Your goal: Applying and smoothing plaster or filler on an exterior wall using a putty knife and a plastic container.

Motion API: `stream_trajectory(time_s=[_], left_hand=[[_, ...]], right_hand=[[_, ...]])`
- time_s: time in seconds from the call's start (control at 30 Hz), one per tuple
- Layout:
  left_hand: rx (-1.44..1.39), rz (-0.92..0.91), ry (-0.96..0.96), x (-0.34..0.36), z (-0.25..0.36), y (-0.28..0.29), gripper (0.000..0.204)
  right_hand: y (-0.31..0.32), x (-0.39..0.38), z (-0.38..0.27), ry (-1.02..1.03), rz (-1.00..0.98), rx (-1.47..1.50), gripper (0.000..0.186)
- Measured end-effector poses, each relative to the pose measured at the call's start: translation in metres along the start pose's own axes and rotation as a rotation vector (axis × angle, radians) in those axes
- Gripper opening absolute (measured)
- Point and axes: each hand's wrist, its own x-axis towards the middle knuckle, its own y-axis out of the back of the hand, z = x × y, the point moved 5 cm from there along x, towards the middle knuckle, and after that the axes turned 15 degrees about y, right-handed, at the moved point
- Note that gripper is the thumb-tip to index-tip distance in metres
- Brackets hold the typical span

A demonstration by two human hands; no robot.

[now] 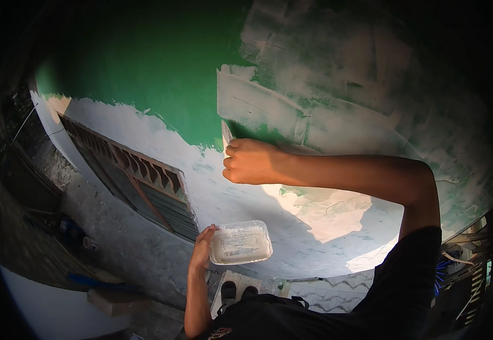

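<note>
Fingers (230,160) curl tightly on the right hand (249,162), which closes like a fist around a flat, pale, blade-like tool (226,134); its thin end sticks up past the knuckles, against the green part of the wall (139,68). Whether the blade's edge presses on the surface I cannot tell. The left hand (202,249), lower down, grips a container (249,260) by its left edge, thumb and fingertips pinched narrow near the upper corner.

The container is a shallow, rectangular tub of clear plastic with rounded corners, held out in front of the wall below the right hand. White paste (238,242) covers its bottom in an uneven, streaked layer.

Smooth green paint meets a ragged white coat (156,133) on the left, while on the right a thin, patchy greyish coat (337,68) shows overlapping strokes, raised ridges and green breaks. Sunlight brightens a patch below the right forearm. At left, a brown window frame (136,167) carries curved slats along its top. Two dark-shod feet (229,290) stand on a pale board (246,280), beside wavy-patterned tiles (337,292).
</note>
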Motion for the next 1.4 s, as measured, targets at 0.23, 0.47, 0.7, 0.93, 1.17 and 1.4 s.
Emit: stream_trajectory(time_s=[0.23,0.47,0.7,0.93,1.17,1.4], left_hand=[[0.014,-0.017,-0.147,-0.022,0.064,-0.01,0.034],[-0.057,-0.041,-0.203,-0.026,0.073,-0.005,0.032],[-0.002,-0.02,-0.198,-0.025,0.058,-0.007,0.035],[-0.015,-0.048,-0.177,-0.021,0.047,-0.013,0.036],[0.027,-0.047,-0.109,-0.006,0.041,-0.018,0.042],[0.078,-0.073,-0.068,-0.002,0.036,-0.034,0.044]], right_hand=[[0.0,-0.021,0.007,-0.142,-0.247,0.021,0.008],[0.03,-0.075,-0.023,-0.206,-0.372,0.125,0.011],[0.06,-0.044,0.015,-0.162,-0.016,0.069,0.022],[0.043,-0.028,0.076,-0.245,-0.113,-0.062,0.022],[0.068,-0.113,0.041,-0.355,-0.07,-0.098,0.021],[0.095,-0.165,-0.011,-0.52,-0.218,0.081,0.021]])
